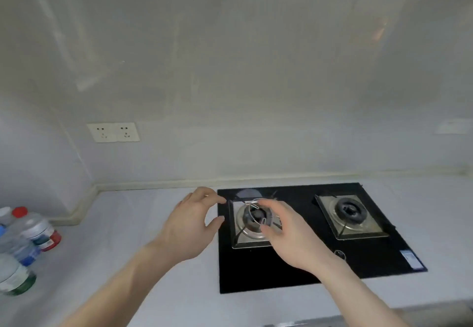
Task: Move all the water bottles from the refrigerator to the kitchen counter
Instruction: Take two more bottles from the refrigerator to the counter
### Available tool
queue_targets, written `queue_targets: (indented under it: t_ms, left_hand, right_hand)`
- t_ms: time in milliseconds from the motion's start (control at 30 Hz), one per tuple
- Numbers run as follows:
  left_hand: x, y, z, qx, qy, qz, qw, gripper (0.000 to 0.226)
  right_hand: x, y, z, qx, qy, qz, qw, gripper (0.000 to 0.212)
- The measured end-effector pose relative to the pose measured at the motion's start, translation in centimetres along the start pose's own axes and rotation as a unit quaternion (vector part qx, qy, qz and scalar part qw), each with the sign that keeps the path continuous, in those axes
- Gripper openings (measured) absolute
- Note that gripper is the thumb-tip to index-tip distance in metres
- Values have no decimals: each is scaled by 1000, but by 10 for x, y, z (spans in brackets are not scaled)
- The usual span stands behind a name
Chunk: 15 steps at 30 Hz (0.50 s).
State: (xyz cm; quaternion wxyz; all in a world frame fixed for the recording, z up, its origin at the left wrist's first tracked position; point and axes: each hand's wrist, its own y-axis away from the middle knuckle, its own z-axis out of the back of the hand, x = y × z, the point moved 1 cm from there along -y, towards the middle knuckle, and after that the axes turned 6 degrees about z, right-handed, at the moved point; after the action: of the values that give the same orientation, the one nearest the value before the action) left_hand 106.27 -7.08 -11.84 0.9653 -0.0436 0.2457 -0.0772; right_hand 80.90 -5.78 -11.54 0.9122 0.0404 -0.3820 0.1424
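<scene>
A: Status? Where are the bottles (24, 239)?

B: A cluster stands at the far left edge of the bench (143, 262), partly cut off by the frame. Red cap, red, blue and green labels. Fridge isn't in view, so I can't tell if more remain inside.

A: Hands?

B: Both empty. Left hand (190, 226) hovers over the bench just beside the hob (314, 237), fingers (215, 200) loosely curled, holding nothing. Right hand (289, 234) hangs over the left burner (253, 220), fingers spread, also holding nothing. Both well apart from the bottles.

A: Handling notes?

B: Thin clear plastic, looks full, so fairly heavy and it dents under squeeze. Possibly wet from the fridge, so slippery. I'd grip mid-body around the label, or the neck under the cap. Set down upright; they tip easily when crowded.
</scene>
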Motion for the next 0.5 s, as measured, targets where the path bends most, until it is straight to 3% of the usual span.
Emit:
queue_targets:
  t_ms: [333, 500]
  left_hand:
    - [-206, -1, -88, 67, 46, -148, 986, 36]
    - [-330, 3, -129, 104, 61, -268, 956, 38]
  right_hand:
    - [-102, 154, 123, -109, 18, -78, 991, 55]
    - [-142, 248, 189, -209, 47, -153, 965, 52]
